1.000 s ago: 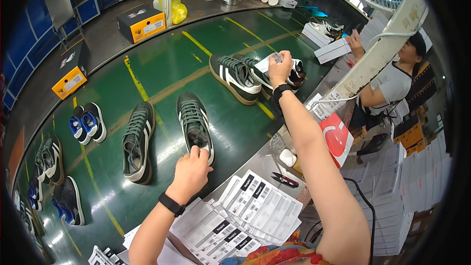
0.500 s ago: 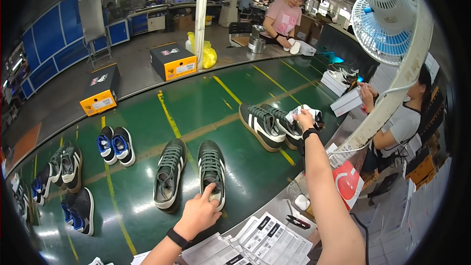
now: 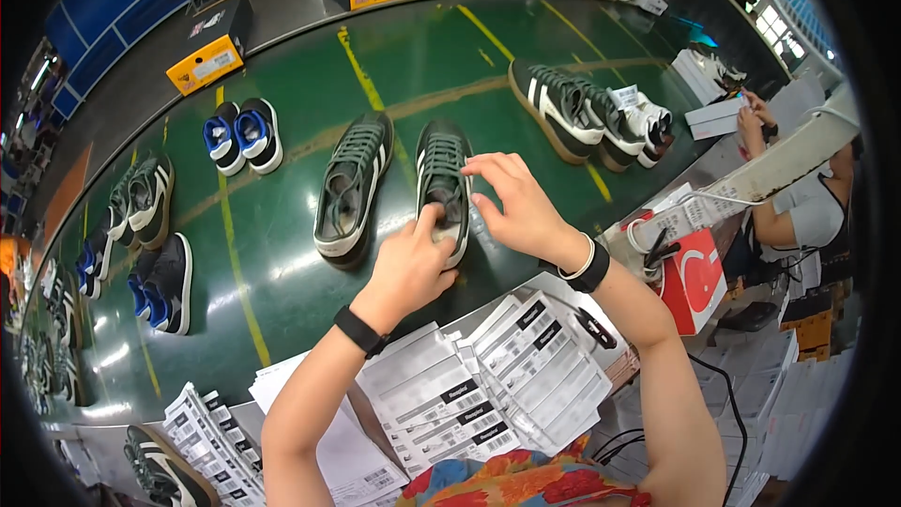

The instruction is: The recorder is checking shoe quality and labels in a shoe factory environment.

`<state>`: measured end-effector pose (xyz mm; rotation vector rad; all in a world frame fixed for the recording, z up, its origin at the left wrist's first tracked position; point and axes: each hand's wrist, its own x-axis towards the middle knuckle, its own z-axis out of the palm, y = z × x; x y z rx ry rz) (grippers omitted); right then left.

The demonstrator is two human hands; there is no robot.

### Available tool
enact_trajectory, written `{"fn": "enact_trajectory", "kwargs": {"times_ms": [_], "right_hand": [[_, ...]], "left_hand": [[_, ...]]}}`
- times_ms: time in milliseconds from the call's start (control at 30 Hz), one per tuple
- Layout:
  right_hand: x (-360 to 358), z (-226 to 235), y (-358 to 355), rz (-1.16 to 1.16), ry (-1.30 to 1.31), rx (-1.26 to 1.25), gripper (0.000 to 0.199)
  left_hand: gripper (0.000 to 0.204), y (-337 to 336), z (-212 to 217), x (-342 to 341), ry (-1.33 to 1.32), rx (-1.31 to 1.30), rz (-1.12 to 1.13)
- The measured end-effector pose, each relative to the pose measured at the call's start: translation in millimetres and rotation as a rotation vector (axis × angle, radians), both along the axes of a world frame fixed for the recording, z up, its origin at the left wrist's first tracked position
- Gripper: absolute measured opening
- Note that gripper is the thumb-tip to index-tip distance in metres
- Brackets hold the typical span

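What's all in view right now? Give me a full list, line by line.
dark green shoe: one, white stripes, belt centre, under both hands
its mate: one, beside it on the left
striped dark pair: two, belt, upper right
blue and black pair: two, belt, upper left
more shoe pairs: several, dark and blue, belt's left edge
shoe boxes: two, yellow and black, beyond the belt
label sheets: many, white, near edge
left hand: on the shoe's heel, black wristband
right hand: at the shoe's right side, fingers spread
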<state>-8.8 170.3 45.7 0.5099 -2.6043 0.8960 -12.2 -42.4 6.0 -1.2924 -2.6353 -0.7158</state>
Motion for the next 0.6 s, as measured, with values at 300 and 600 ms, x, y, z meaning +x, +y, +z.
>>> {"fn": "enact_trajectory", "kwargs": {"times_ms": [300, 600], "right_hand": [[-1, -41, -25, -0.028, 0.049, -0.003, 0.036], [57, 39, -38, 0.303, -0.235, -0.035, 0.012]], "left_hand": [[0.037, -2, -5, -3, -0.156, -0.040, -0.098], [0.026, -25, 146, 91, -0.544, 0.006, -0.222]]}}
